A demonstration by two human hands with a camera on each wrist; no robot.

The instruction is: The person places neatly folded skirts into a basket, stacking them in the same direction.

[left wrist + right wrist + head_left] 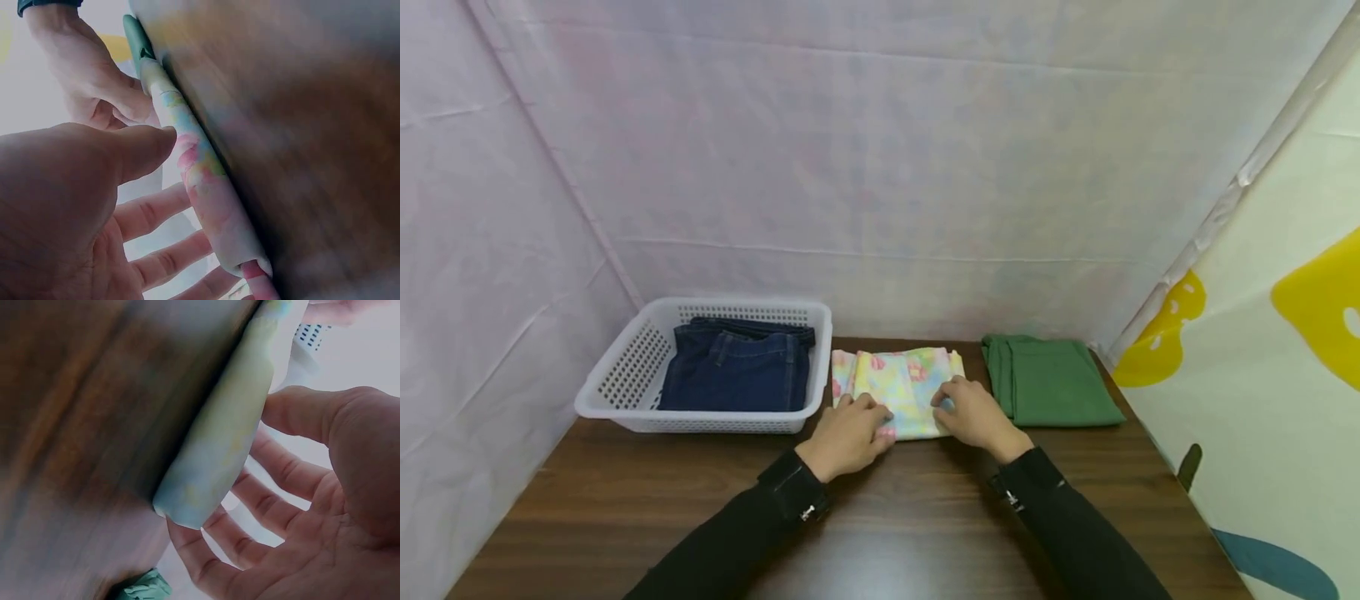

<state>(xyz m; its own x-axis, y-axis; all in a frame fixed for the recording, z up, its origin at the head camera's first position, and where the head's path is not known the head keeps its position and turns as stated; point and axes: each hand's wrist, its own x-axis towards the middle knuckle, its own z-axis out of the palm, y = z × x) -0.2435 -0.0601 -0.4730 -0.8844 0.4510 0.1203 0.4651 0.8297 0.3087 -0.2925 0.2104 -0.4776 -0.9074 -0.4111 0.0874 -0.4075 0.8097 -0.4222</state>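
Nearest, the brown bench is seen at lower centre. The left hand and right hand are spread, fingers touching the folded floral cloth at mid-frame. The cloth is judged light, soft, limp and unbreakable; support is best given under both ends, lest layers slide. Leftward reach is hemmed by the white basket of folded jeans, just beside; green cloth is noted centre right, pale curtain behind.

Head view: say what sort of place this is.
Probably a makeshift, cloth-lined booth: pale sheeting hangs behind and beside a wood-grain table, which bears a white basket and patterned cloth.
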